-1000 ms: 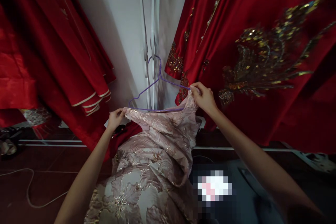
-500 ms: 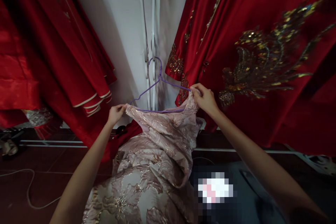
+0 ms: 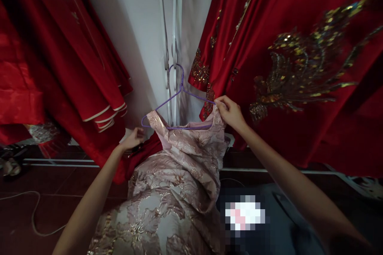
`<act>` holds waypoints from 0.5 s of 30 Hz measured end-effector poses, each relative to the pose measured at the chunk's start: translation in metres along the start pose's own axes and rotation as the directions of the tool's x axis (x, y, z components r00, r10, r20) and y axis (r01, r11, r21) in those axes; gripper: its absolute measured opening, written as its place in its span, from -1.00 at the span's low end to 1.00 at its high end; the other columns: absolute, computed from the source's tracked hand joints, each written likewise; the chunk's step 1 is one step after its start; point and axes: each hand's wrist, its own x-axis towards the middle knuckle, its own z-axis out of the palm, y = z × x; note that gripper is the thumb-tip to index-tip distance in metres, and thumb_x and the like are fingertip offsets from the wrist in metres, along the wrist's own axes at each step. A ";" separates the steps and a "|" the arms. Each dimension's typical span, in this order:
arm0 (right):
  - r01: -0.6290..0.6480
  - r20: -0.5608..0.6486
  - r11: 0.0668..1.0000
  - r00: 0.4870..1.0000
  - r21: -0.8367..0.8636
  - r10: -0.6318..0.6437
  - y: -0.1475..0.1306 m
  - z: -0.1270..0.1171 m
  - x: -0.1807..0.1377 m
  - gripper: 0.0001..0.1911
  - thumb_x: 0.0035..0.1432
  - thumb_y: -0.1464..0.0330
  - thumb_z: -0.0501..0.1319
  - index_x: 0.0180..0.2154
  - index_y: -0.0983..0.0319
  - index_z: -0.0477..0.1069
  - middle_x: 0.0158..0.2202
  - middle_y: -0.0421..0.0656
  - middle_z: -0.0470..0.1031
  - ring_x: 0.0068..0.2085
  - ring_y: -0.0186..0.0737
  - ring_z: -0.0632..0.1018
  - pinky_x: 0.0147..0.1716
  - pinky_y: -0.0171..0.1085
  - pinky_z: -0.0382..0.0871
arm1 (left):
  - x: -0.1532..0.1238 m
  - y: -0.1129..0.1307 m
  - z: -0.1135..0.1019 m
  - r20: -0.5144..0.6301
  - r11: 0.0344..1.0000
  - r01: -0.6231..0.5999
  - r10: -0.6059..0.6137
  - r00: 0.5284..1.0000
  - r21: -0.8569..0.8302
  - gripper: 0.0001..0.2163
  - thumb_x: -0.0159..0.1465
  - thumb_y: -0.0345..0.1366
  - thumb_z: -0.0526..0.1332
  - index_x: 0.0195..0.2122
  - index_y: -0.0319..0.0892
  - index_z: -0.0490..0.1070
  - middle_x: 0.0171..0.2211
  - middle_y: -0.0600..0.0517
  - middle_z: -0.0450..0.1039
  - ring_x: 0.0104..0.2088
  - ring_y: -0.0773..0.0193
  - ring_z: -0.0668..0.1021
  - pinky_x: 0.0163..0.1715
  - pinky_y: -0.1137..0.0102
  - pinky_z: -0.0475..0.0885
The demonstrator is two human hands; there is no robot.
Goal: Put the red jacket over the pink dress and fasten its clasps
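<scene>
A pale pink dress (image 3: pixel 176 175) with raised gold and floral brocade hangs in front of me. Its left strap lies over the left arm of a purple wire hanger (image 3: pixel 181 86), whose left tip sticks out past the strap. My right hand (image 3: pixel 229 112) pinches the right strap at the hanger's right end, hiding that tip. Just below and left of the hanger's left tip, my left hand (image 3: pixel 134 138) is off the dress, fingers loosely curled and holding nothing. The hanger's hook is on a thin white metal rack (image 3: pixel 174 20).
Red garments (image 3: pixel 98 87) with pale piping hang at the left. On the right hangs a red gown (image 3: pixel 293 135) with gold sequin embroidery. A white cable (image 3: pixel 37 215) lies on the dark floor. Low metal bars (image 3: pixel 74 162) run behind. A blurred-out patch sits at lower right.
My left hand has let go of the left strap and moved down. The strap now sits inward on the hanger, whose left tip shows. My right hand keeps its pinch, shifted slightly left.
</scene>
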 end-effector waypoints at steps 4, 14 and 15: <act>-0.018 0.011 1.000 1.000 0.014 0.018 -0.002 0.001 0.000 -0.72 0.15 0.15 0.05 -0.36 0.19 0.38 -0.47 -0.21 0.45 -0.44 -0.25 0.44 -0.40 -0.33 0.25 | -0.032 -0.046 -0.013 0.241 0.981 0.131 -0.162 0.957 0.140 -0.66 -0.22 -0.12 0.35 -0.43 -0.16 0.41 -0.47 -0.01 0.49 -0.42 0.17 0.53 -0.43 0.34 0.43; -0.047 0.036 0.999 0.998 0.023 0.047 -0.008 0.003 -0.002 -0.72 0.14 0.15 0.05 -0.36 0.19 0.37 -0.46 -0.19 0.45 -0.43 -0.24 0.43 -0.39 -0.32 0.25 | 0.016 0.063 -0.050 -0.282 0.986 0.162 -0.148 0.948 0.029 -0.67 0.03 0.02 0.18 -0.59 -0.18 0.34 -0.66 0.08 0.36 -0.61 0.31 0.36 -0.52 0.39 0.28; -0.052 0.042 0.998 0.998 0.028 0.051 -0.010 0.003 -0.003 -0.73 0.14 0.14 0.05 -0.36 0.19 0.37 -0.46 -0.20 0.45 -0.44 -0.24 0.42 -0.40 -0.32 0.25 | 0.026 0.083 -0.043 -0.321 0.991 0.118 -0.090 0.943 0.068 -0.68 0.06 -0.01 0.17 -0.61 -0.18 0.31 -0.68 0.09 0.31 -0.61 0.32 0.33 -0.52 0.40 0.25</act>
